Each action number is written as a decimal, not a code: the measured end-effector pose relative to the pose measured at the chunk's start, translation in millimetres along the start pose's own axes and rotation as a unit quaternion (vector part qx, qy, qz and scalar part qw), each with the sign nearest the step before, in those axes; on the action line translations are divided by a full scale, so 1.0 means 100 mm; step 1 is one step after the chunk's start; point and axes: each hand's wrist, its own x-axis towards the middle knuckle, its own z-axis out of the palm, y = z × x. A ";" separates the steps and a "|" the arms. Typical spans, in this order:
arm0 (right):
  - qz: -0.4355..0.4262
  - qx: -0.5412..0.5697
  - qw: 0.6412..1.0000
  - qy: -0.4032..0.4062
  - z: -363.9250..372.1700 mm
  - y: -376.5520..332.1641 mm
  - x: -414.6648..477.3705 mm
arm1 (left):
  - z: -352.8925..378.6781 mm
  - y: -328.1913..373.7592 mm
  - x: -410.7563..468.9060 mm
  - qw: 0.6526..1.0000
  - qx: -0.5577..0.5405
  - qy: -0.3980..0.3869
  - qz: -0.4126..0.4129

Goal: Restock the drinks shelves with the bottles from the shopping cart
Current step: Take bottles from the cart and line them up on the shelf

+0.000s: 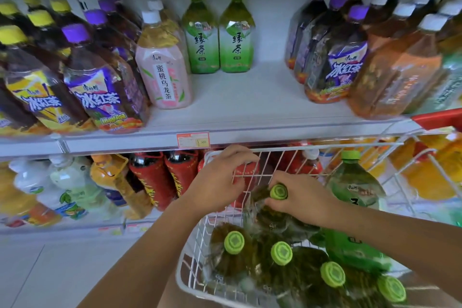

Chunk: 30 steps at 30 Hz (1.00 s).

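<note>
Right grip (303,199) pinches bottle (272,215) neck; left grip (220,177) holds cart (179,280) rim.

On the shelf (250,107) two bottles (203,40) stand side by side at the back, midway along. A single bottle (163,70) stands just left of them, nearer the front edge. Packed rows (75,77) fill both ends. Below, the shopping cart (197,245) holds clustered bottles (262,265), with an upright bottle (352,195) at its right side. The left hand (220,177) grips the cart's far rim, and the right hand (305,200) holds a leaning bottle (278,192) by the cap.
</note>
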 end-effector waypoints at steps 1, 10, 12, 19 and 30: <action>0.001 0.037 0.999 0.000 -0.06 -0.03 0.01 | -0.02 -0.01 0.00 1.000 -0.004 -0.022 -0.014; -0.112 0.263 0.958 0.027 -1.03 -0.49 0.04 | -0.32 0.22 0.19 0.962 -0.212 -0.129 -0.117; -0.117 0.316 0.941 0.021 -1.23 -0.46 0.05 | -0.42 0.29 0.22 0.970 -0.213 -0.057 -0.101; -0.056 0.285 0.951 0.103 -0.98 -0.49 0.06 | -0.79 0.56 0.40 0.958 -0.268 0.097 -0.037; -0.029 0.348 0.887 0.302 -1.18 -0.31 1.09 | -0.95 -0.32 0.54 0.989 0.003 0.089 -0.114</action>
